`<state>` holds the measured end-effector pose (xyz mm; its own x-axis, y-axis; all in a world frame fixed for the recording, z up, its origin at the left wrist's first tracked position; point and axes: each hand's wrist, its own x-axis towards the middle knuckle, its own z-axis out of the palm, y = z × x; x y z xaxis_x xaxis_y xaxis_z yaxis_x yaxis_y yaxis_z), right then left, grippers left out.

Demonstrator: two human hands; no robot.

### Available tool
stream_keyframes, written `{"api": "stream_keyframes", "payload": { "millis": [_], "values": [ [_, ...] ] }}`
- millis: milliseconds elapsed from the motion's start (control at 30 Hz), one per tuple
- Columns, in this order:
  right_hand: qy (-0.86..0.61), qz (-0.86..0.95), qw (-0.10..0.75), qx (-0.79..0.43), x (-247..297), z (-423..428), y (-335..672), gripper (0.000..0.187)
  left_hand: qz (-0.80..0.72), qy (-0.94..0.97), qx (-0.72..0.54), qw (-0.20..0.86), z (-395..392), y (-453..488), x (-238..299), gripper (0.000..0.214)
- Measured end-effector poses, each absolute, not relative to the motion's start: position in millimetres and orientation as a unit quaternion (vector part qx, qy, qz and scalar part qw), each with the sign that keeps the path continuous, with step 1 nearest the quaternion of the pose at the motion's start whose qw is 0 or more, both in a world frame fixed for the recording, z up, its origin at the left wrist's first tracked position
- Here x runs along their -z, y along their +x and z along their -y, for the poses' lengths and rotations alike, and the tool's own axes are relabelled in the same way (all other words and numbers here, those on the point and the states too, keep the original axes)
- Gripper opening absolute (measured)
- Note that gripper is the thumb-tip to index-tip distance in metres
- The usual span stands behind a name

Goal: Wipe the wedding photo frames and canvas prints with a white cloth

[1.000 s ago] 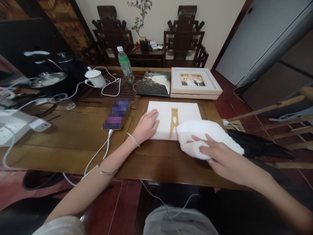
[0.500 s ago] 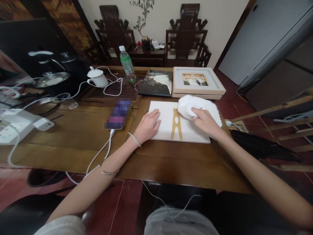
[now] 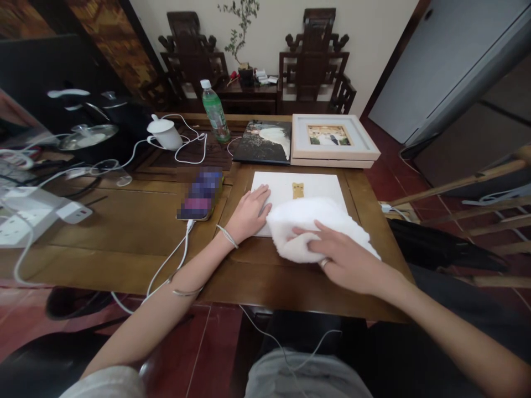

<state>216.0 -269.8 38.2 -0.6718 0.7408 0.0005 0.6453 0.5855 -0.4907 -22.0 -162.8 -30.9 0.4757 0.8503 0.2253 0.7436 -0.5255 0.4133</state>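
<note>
A white board (image 3: 315,187) with a tan figure printed on it lies flat on the wooden table (image 3: 124,232). My left hand (image 3: 249,213) rests flat on the board's left edge, fingers stretched out. My right hand (image 3: 338,257) presses a fluffy white cloth (image 3: 311,221) onto the board's near half, fingers curled over the cloth. The cloth hides most of the tan figure; only its top shows.
Behind the board lie a framed photo (image 3: 332,138) and a dark photo print (image 3: 265,142). A phone (image 3: 200,193) on a white cable lies to the left, with a green bottle (image 3: 214,113), a white cup (image 3: 164,134), and power strips (image 3: 33,213). Carved chairs stand at the back.
My right hand has drawn the cloth back from the board's far right corner to its near edge, covering the lower part of the figure. My left hand has stayed put.
</note>
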Motion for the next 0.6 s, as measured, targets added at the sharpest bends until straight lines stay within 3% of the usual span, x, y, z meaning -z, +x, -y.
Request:
{"api": "stream_keyframes", "payload": {
  "millis": [133, 300, 433, 600],
  "values": [
    [-0.494, 0.837, 0.137, -0.192, -30.7, 241.7, 254.4, 0.019, -0.485, 0.831, -0.239, 0.127, 164.3, -20.3, 36.5, 0.043],
    [-0.594, 0.777, 0.188, -0.084, -8.7, 227.7, 286.6, 0.011, -0.588, 0.748, -0.289, 0.103, 168.7, -20.3, 37.9, 0.051],
    [-0.572, 0.79, 0.207, -0.075, 8.3, 231.7, 285.3, 0.012, -0.58, 0.688, -0.379, 0.215, 160.8, -23.0, 36.5, 0.051],
    [-0.554, 0.794, 0.246, -0.038, 20.9, 231.4, 278.9, 0.012, -0.534, 0.506, -0.549, 0.397, 148.4, -23.8, 30.1, 0.032]
  ]
}}
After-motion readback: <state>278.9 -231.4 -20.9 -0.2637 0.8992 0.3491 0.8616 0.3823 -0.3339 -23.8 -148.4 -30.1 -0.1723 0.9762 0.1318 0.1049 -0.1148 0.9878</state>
